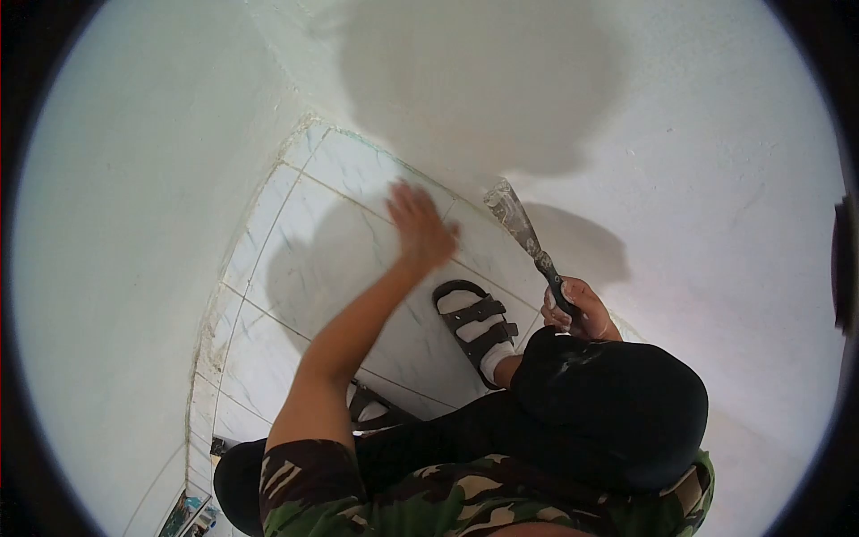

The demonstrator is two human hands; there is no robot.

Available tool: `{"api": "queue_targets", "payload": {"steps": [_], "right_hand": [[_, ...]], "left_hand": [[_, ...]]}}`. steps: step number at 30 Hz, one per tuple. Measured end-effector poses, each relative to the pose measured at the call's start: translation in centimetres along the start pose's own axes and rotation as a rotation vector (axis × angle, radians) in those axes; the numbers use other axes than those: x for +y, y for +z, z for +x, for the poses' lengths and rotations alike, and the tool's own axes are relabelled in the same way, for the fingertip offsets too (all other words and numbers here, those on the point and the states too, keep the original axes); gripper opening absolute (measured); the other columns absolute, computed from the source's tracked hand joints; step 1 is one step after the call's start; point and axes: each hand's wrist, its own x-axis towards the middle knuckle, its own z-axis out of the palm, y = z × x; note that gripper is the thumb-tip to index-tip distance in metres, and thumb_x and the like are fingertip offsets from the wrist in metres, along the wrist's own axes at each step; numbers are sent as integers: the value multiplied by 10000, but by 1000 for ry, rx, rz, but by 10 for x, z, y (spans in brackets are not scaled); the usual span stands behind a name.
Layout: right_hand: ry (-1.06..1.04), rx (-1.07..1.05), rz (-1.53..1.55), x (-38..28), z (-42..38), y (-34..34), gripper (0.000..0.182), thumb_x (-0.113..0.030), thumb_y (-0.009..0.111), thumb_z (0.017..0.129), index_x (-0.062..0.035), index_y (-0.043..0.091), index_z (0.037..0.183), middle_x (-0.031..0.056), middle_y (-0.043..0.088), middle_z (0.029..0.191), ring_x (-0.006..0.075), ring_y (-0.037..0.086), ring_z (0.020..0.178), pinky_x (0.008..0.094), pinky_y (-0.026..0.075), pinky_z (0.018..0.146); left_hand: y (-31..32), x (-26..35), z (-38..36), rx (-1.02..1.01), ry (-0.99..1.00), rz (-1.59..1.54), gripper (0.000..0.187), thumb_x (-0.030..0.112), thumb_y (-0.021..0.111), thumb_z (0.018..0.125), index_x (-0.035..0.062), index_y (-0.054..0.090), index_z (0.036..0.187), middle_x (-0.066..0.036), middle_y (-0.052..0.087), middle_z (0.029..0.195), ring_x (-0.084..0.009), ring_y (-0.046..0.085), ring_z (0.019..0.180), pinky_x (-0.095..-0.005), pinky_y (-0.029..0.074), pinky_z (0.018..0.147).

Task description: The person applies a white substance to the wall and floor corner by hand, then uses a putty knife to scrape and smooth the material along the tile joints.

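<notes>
My right hand (582, 309) is wrapped round the black handle of a putty knife (516, 222). Its metal blade is smeared with whitish material and points up and left, its tip near the base of the wall (698, 224). White residue also marks the fingers of that hand. Over the tiled floor (376, 295), my left hand (420, 225) is stretched out, slightly blurred, with its fingers extended, the thumb apart and nothing in it.
A second white wall (134, 197) meets the first at a corner, with rough residue along the floor joint. My sandalled foot (479, 322) stands on the tiles between my arms. Small colourful items (186, 515) lie at the lower left. Something dark (841, 264) shows at the right edge.
</notes>
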Motion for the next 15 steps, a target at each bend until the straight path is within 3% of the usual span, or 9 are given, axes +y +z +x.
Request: {"api": "queue_targets", "payload": {"steps": [3,4,6,7,9,10,12,14,15], "right_hand": [[3,-20,42,4,4,0,375,-375,584,982,-11,579,892,2,450,586,115,409,529,273,322,500],[4,-23,45,2,6,0,374,-372,580,987,-10,578,894,4,453,591,117,411,531,280,328,501],[19,5,28,-2,5,5,374,-370,573,993,-8,576,895,4,450,592,118,411,530,282,333,501],[34,32,20,-4,6,9,374,-367,565,999,-7,575,896,3,446,593,119,411,528,285,338,501],[33,49,21,-8,7,13,378,-372,553,1008,-11,575,898,1,439,591,118,409,521,273,348,503],[30,39,18,-5,6,8,380,-378,552,1008,-14,577,902,1,440,591,116,410,521,269,353,504],[25,28,19,-1,5,1,383,-385,551,1008,-17,579,906,0,441,592,114,411,521,264,357,505],[31,30,-39,1,5,-3,395,-402,557,1003,-19,584,910,0,440,592,114,415,527,263,364,507],[44,66,-75,-4,6,4,402,-408,565,1001,-19,582,901,-2,438,589,115,421,528,268,367,507]], "left_hand": [[53,51,-59,-288,598,-316,959,533,685,810,-116,361,1437,-348,214,1558,-474,120,1489,-591,60,1202],[33,72,-64,-800,685,-507,759,470,656,827,-66,520,1346,-308,350,1517,-462,240,1460,-546,129,1214],[12,98,-77,-1078,879,-588,594,396,675,830,-26,603,1242,-281,495,1405,-452,412,1350,-505,255,1185],[14,94,-76,-1078,878,-599,594,396,675,830,-26,603,1242,-281,495,1405,-452,412,1350,-505,255,1185],[23,74,-76,-395,718,-818,493,344,665,851,-17,618,1184,-276,545,1333,-446,486,1259,-510,329,1139],[26,64,-64,-219,613,-655,614,293,689,833,-75,530,1298,-305,527,1324,-458,478,1260,-494,369,1091],[5,44,-41,-54,343,-195,722,364,657,858,-107,457,1368,-331,390,1459,-494,319,1391,-568,238,1161],[-30,30,-21,-133,-35,-85,869,446,599,895,-42,265,1531,-279,103,1622,-462,19,1508,-644,33,1177],[-27,20,-16,-26,-75,-90,919,488,597,884,-40,236,1544,-271,70,1632,-438,18,1518,-639,45,1184]]}}
